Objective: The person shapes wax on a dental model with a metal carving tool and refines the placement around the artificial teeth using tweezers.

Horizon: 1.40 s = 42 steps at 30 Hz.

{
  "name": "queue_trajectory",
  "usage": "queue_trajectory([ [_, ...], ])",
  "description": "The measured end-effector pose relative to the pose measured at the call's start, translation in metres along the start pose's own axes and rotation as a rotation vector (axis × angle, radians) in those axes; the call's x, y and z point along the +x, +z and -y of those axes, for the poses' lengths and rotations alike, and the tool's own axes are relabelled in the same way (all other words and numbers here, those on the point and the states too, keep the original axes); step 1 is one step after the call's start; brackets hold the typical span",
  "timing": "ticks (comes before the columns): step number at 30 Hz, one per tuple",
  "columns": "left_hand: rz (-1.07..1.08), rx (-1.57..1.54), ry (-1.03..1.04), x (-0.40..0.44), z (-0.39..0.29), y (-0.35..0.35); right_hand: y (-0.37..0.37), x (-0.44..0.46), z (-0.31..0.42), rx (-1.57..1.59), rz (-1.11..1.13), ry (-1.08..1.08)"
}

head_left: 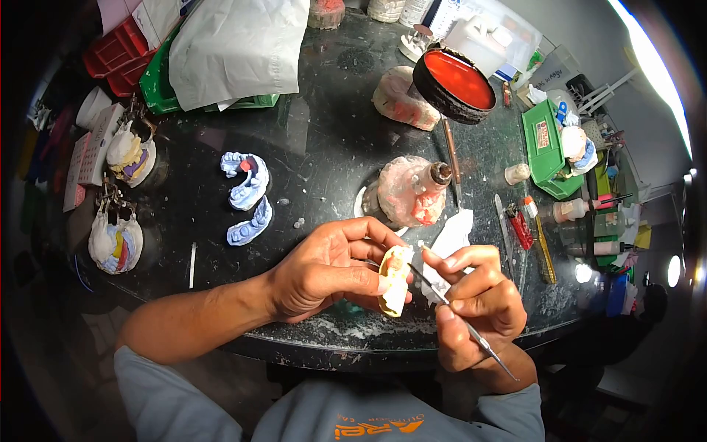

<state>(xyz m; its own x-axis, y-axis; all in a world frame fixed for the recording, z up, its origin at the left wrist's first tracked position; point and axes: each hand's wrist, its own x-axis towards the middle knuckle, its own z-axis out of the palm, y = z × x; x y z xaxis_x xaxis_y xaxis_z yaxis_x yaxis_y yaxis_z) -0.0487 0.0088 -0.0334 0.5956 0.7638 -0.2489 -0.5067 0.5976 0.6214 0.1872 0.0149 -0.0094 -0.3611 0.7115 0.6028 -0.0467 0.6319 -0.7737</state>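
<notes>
Dental cast [398, 286]; table edge [346, 358] near

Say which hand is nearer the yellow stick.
Right. The right hand is to the left of the yellow stick; the left hand is farther left, beyond the right hand.

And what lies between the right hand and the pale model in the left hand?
In the head view, one end of the slim metal tool gripped by the right hand spans the gap to the pale model; whether its tip touches is unclear.
</notes>
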Motion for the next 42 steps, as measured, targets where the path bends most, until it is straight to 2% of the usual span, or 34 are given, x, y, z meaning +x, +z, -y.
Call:
queue_trajectory([
  [5, -0.004, 0.025, -0.019, 0.000, -0.004, 0.004, -0.018, 0.009, -0.006, -0.187, -0.112, -0.070],
  [9, 0.001, 0.049, -0.023, -0.001, -0.005, 0.004, -0.025, 0.019, -0.009, -0.198, -0.329, -0.007],
  [10, 0.018, 0.064, -0.013, 0.000, -0.003, 0.003, -0.020, 0.024, -0.002, -0.047, -0.426, 0.108],
  [11, 0.022, 0.071, -0.006, 0.000, -0.002, 0.002, -0.022, 0.031, -0.003, -0.086, -0.433, 0.066],
  [14, 0.035, 0.103, 0.009, 0.000, 0.000, 0.000, -0.030, 0.059, -0.001, -0.155, -0.460, 0.137],
  [17, 0.032, 0.114, 0.003, -0.001, -0.002, 0.002, -0.036, 0.094, -0.011, -0.184, -0.417, 0.089],
  [20, 0.026, 0.136, 0.000, 0.000, -0.001, 0.002, -0.043, 0.117, -0.019, -0.259, -0.357, 0.131],
  [27, 0.017, 0.172, -0.014, -0.001, -0.002, 0.004, -0.049, 0.131, -0.014, -0.402, -0.241, 0.174],
  [35, 0.018, 0.031, -0.032, 0.000, -0.003, 0.004, -0.042, 0.087, 0.000, -0.156, -0.371, 0.087],
  [37, 0.012, -0.026, -0.042, 0.000, -0.005, 0.005, -0.029, 0.062, 0.010, -0.079, -0.351, 0.148],
  [39, 0.005, -0.058, -0.056, 0.000, -0.005, 0.003, -0.028, 0.034, -0.002, -0.173, -0.231, 0.046],
  [42, 0.003, -0.110, -0.073, 0.000, -0.005, 0.001, -0.011, 0.013, -0.004, 0.103, -0.175, 0.070],
])
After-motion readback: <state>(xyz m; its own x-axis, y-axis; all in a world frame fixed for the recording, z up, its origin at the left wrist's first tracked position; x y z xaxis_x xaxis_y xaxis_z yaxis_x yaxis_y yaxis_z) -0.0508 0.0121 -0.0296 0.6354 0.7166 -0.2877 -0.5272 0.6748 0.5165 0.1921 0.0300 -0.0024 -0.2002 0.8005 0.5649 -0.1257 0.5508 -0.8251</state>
